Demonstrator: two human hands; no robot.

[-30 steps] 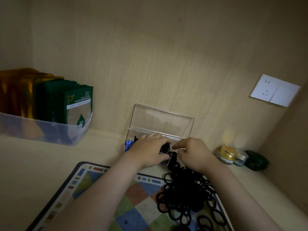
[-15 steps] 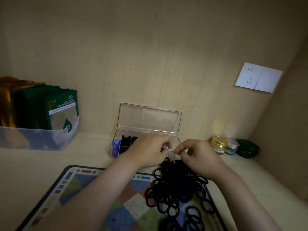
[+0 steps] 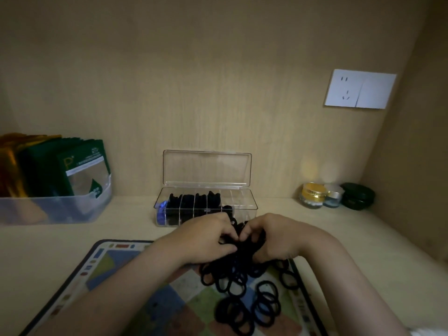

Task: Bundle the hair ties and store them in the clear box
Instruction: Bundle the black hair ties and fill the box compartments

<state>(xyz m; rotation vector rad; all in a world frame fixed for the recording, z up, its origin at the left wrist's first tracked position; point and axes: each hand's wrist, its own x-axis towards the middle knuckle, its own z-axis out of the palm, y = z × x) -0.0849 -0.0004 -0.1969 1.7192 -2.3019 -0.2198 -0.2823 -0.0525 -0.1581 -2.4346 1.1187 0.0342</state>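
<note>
Dim, warm light. Back wall (image 3: 218, 81): pale wood-grain panel. Side wall (image 3: 424, 117) at right, same finish, darker. White socket plate (image 3: 360, 89) on back wall, upper right. Tabletop (image 3: 72, 238) pale wood. Left: translucent bin (image 3: 55, 209), green and gold packets (image 3: 80, 170) upright inside. Right corner: gold-lidded jar (image 3: 312, 194), smaller silver-lidded jar (image 3: 335, 196), dark green round case (image 3: 357, 196), close together in a row. Two soft light patches on the wall above them.

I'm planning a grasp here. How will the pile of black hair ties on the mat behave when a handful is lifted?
Probably floppy and light: the hair ties are thin loops lying slack on the mat. They overlap and tangle, so a handful would likely drag neighbours along. The left hand and right hand pinch a clump, so they likely bunch easily.
</note>
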